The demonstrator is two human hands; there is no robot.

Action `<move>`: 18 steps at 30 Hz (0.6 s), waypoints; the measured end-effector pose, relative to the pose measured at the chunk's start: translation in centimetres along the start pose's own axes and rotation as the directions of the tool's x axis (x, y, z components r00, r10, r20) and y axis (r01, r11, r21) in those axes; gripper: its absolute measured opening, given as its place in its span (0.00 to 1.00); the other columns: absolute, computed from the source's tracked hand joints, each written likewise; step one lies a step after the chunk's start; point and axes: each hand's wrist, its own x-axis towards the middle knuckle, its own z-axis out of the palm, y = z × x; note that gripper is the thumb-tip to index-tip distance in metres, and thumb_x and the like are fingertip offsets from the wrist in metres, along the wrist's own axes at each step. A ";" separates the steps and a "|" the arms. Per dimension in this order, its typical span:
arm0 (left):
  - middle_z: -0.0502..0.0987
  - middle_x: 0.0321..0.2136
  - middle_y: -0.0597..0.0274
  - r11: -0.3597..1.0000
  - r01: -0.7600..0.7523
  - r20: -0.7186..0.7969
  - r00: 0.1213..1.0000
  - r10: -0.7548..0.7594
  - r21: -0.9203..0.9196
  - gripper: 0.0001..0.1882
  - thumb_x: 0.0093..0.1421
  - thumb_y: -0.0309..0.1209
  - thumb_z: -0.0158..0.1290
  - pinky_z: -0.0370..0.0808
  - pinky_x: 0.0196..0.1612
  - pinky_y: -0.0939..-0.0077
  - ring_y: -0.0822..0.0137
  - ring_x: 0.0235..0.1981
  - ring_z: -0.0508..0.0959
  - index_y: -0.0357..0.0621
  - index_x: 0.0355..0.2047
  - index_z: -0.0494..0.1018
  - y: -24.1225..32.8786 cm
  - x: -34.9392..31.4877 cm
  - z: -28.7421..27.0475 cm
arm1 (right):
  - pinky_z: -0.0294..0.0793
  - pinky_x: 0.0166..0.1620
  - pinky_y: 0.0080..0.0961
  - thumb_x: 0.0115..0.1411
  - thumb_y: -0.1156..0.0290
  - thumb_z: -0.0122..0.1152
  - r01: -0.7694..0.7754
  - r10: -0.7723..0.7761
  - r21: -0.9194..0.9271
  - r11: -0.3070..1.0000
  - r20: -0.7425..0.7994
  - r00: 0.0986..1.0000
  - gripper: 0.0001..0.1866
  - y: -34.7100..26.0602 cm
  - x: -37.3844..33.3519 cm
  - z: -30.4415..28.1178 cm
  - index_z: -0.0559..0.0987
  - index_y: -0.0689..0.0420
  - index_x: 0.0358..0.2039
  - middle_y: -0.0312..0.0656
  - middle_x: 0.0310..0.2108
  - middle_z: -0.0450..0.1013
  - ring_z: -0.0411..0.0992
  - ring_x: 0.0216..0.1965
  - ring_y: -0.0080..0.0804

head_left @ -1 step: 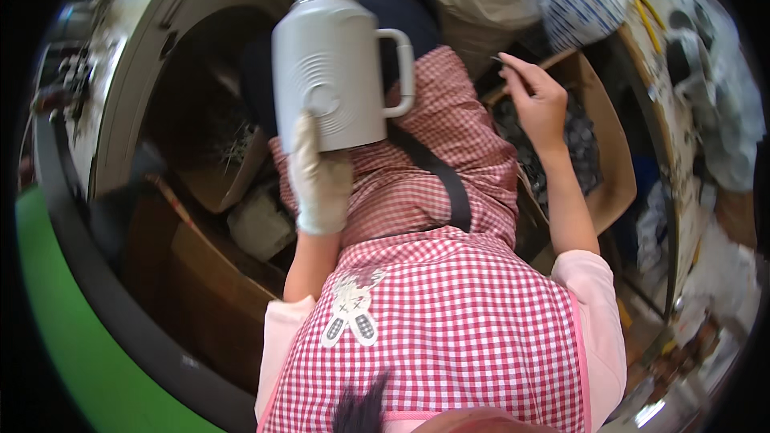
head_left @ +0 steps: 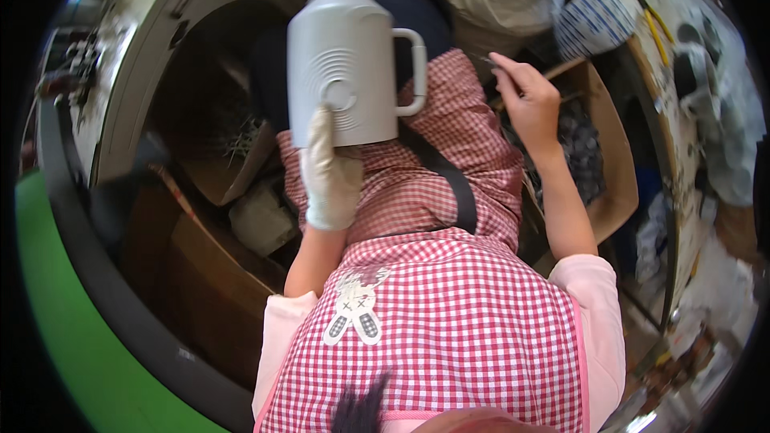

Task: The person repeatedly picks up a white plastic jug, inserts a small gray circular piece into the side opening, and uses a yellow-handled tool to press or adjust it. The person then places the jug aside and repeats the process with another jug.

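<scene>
My left hand (head_left: 333,172), in a white glove, grips a pale grey-white jug (head_left: 341,52) by its lower end. The jug stands nearly upright over my lap, with ringed ridges on its side, a handle on the right and a shiny round neck on top. My bare right hand (head_left: 529,100) is raised to the right of the jug, apart from it. Its thumb and fingers pinch a small, thin dark piece (head_left: 487,59), too small to name. The gloved fingers behind the jug are hidden.
Below my right hand stands a cardboard box (head_left: 613,152) holding many small grey pieces. Yellow-handled pliers (head_left: 654,20) lie on the worktop at right. Another cardboard box (head_left: 233,184) with thin pale pieces sits at left, near a green surface (head_left: 72,313).
The jug and my left hand sit slightly further right in the picture, along with the surroundings. My right hand has come a little closer to the jug. Both holds are the same.
</scene>
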 end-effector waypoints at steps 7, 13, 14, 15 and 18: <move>0.77 0.57 0.58 0.976 0.108 0.114 0.990 -0.088 -0.188 0.19 0.73 0.36 0.51 0.75 0.61 0.62 0.64 0.57 0.78 0.42 0.60 0.70 -0.3 0.9 -0.3 | 0.79 0.43 0.34 0.59 0.74 0.69 0.181 -0.185 0.038 0.983 0.230 0.955 0.12 -3.9 2.6 3.5 0.84 0.61 0.45 0.46 0.40 0.79 0.80 0.40 0.44; 0.77 0.57 0.57 0.965 -0.103 0.113 0.991 0.078 0.240 0.19 0.74 0.36 0.50 0.76 0.61 0.62 0.64 0.58 0.78 0.41 0.60 0.70 -1.4 0.8 -1.3 | 0.76 0.37 0.24 0.55 0.72 0.75 -0.030 0.004 0.047 0.998 0.471 0.882 0.13 -2.8 5.3 2.3 0.82 0.62 0.38 0.43 0.35 0.79 0.77 0.32 0.30; 0.77 0.57 0.57 0.920 -0.148 0.107 0.987 0.117 0.362 0.19 0.74 0.36 0.50 0.76 0.61 0.63 0.64 0.58 0.78 0.41 0.60 0.70 -1.7 1.1 -1.4 | 0.76 0.36 0.24 0.56 0.73 0.75 -0.168 0.124 0.039 0.985 0.523 0.843 0.12 -3.2 5.9 1.8 0.82 0.62 0.38 0.41 0.33 0.79 0.76 0.31 0.28; 0.77 0.57 0.57 0.968 -0.093 0.113 0.991 0.068 0.233 0.19 0.75 0.35 0.49 0.76 0.61 0.63 0.65 0.58 0.78 0.41 0.61 0.70 -1.9 0.9 -1.5 | 0.75 0.35 0.23 0.56 0.73 0.75 -0.275 0.192 0.069 0.959 0.555 0.809 0.12 -3.7 6.6 1.1 0.82 0.62 0.39 0.40 0.32 0.79 0.76 0.30 0.26; 0.76 0.58 0.58 0.961 -0.022 0.122 0.992 -0.012 0.276 0.19 0.75 0.35 0.50 0.75 0.62 0.65 0.67 0.59 0.77 0.39 0.61 0.69 -2.2 1.0 -1.7 | 0.75 0.33 0.14 0.62 0.72 0.72 -0.633 0.411 0.300 0.714 0.552 0.725 0.08 -6.4 7.3 -0.4 0.83 0.61 0.38 0.35 0.31 0.81 0.76 0.28 0.18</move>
